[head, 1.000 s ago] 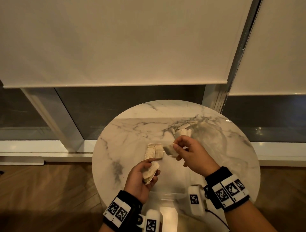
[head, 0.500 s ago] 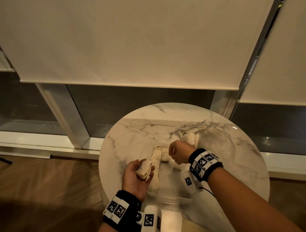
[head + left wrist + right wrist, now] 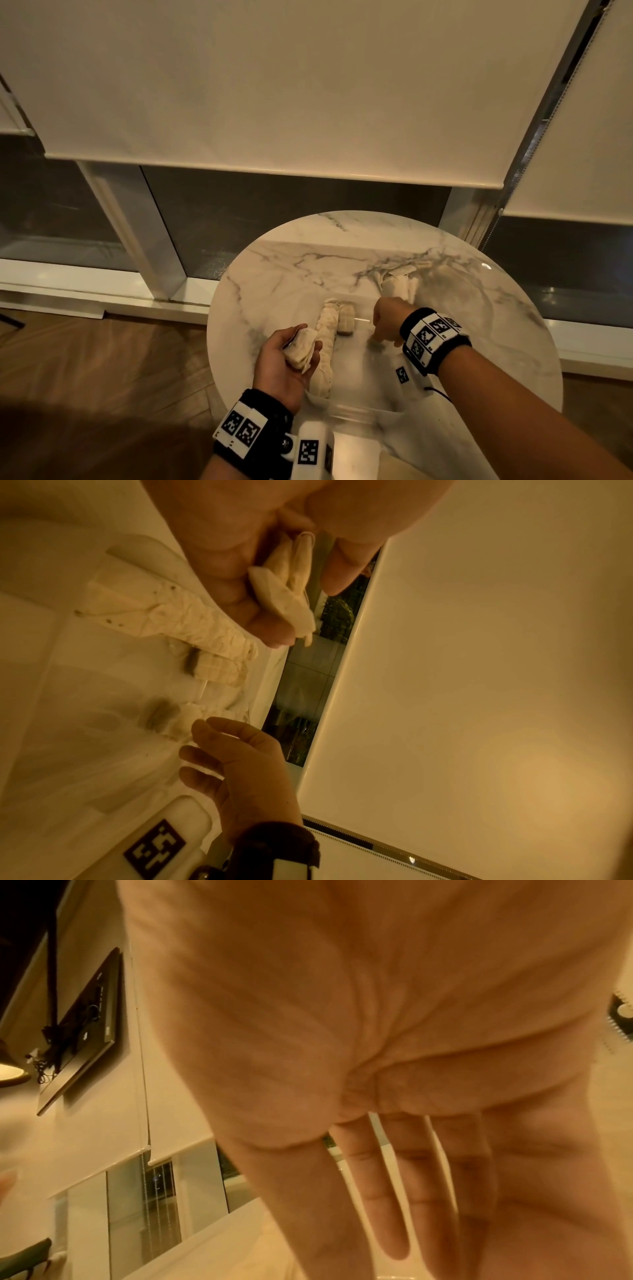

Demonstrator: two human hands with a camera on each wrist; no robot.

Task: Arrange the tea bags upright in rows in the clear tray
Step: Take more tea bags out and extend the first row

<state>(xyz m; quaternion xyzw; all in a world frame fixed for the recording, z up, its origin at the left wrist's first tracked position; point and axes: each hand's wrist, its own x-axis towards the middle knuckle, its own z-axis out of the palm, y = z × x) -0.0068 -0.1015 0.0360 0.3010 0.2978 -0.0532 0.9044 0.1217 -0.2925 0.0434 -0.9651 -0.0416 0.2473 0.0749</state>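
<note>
A clear tray (image 3: 356, 409) sits on the round marble table (image 3: 479, 342). A row of upright tea bags (image 3: 325, 346) lines its left side (image 3: 178, 620), and a short second row (image 3: 346, 318) starts beside it at the far end. My left hand (image 3: 279, 356) hovers at the tray's left edge and grips a small stack of tea bags (image 3: 303, 346) (image 3: 287, 588). My right hand (image 3: 387, 325) reaches down into the tray with straight fingers (image 3: 387, 1204). One tea bag (image 3: 178, 721) stands at its fingertips; I cannot tell whether they touch it.
A loose pile of tea bags (image 3: 400, 284) lies on the table just behind my right hand. The table stands against a window with lowered roller blinds (image 3: 274, 85). Wooden floor (image 3: 102, 377) runs along its left.
My right hand pinched one tea bag above the tray, lowered it into the tray, and now has straight fingers beside it. The left hand kept its stack.
</note>
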